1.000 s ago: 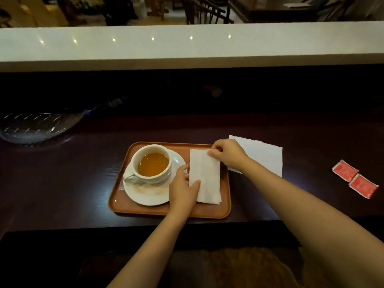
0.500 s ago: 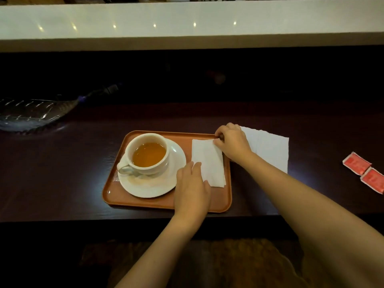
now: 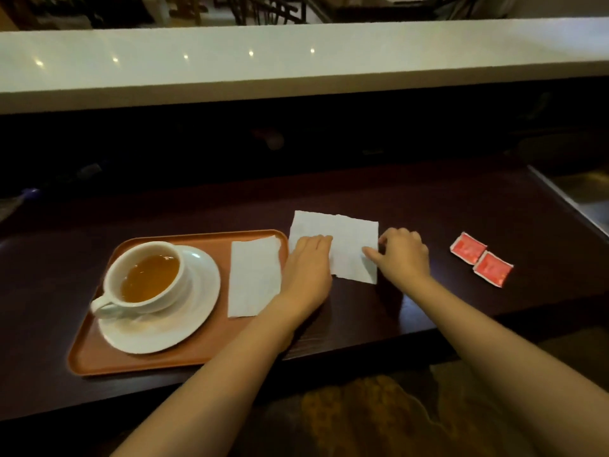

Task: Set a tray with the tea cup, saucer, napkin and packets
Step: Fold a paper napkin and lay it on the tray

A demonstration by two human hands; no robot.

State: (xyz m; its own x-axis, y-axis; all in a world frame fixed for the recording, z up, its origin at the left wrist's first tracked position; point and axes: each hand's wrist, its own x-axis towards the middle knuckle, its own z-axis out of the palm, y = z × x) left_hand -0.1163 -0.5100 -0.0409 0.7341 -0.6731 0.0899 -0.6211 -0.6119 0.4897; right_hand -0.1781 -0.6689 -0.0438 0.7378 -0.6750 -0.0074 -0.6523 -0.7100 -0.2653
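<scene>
An orange tray [image 3: 171, 362] lies on the dark counter. On it, a white cup of tea [image 3: 145, 278] stands on a white saucer [image 3: 197, 308], and a folded white napkin [image 3: 253, 275] lies along the tray's right side. A second white napkin [image 3: 342, 235] lies unfolded on the counter just right of the tray. My left hand [image 3: 306, 268] rests flat on its left part. My right hand [image 3: 402, 255] touches its right edge, fingers curled at the paper. Two red packets [image 3: 481, 258] lie on the counter further right, apart from both hands.
A raised white ledge [image 3: 296, 61] runs across the back above a dark recess. A metal surface [image 3: 580, 192] sits at the far right end of the counter. The counter's front edge is close below the tray.
Both hands have left the folded napkin on the tray and moved right onto the unfolded napkin on the counter. The view has shifted right, so the glass dish at the left is out of sight.
</scene>
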